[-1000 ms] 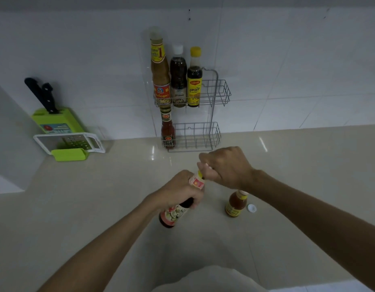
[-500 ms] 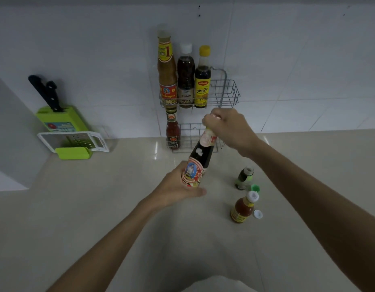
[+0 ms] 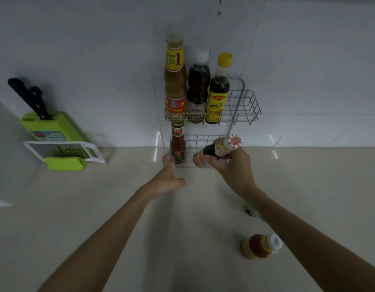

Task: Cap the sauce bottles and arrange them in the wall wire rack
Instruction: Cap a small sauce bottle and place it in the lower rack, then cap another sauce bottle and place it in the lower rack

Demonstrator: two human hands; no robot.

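A two-tier wire rack (image 3: 247, 106) hangs on the tiled wall. Its upper tier holds three tall capped bottles (image 3: 198, 89). On the lower tier stands a small red sauce bottle (image 3: 177, 144). My right hand (image 3: 233, 167) grips a dark sauce bottle (image 3: 216, 150) with a white and red cap, tilted, at the lower tier's front. My left hand (image 3: 169, 178) is at the lower tier's left front corner, fingers apart, right by the red bottle. An orange sauce bottle (image 3: 259, 246) with a white cap stands on the counter at the right.
A green knife block (image 3: 54, 129) with black-handled knives and a white grater (image 3: 62, 150) sit at the back left of the beige counter (image 3: 98, 207). A small green-capped bottle (image 3: 253, 211) shows partly behind my right forearm.
My right hand has carried the dark bottle forward and down to the lower tier. My left hand has let go of the bottle and moved to the rack's lower left corner.
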